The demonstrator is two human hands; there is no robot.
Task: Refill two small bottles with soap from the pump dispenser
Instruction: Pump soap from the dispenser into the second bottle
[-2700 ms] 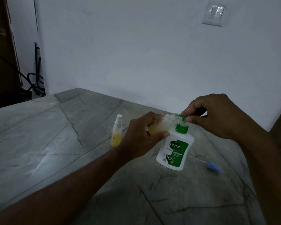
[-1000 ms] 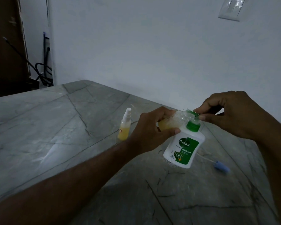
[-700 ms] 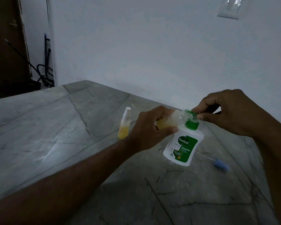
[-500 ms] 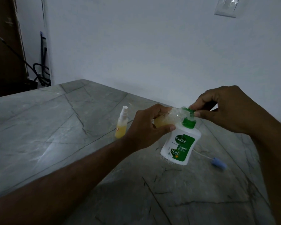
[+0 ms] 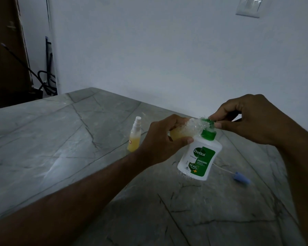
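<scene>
Between the hands, as before, the left hand [image 5: 160, 141] grips a small bottle [image 5: 183, 131] at the dispenser [image 5: 200, 157] spout while the right hand [image 5: 247, 119] pinches the pump [image 5: 209, 122].

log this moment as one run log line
step: filling small bottle | left hand: holds bottle at nozzle | right hand: on pump dispenser head | spray bottle: standing on table

- A grey marble-look stone tabletop with dark veins [image 5: 64, 139] fills the lower view; a pale patch of reflected light lies on its left part.
- A plain white painted wall [image 5: 167, 50] rises behind it.
- A white plastic switch plate [image 5: 248, 7] sits high on the right.
- A dark brown wooden panel [image 5: 5, 55] stands at far left, with black cables [image 5: 46, 80] beside it.
- The room is dim.
</scene>
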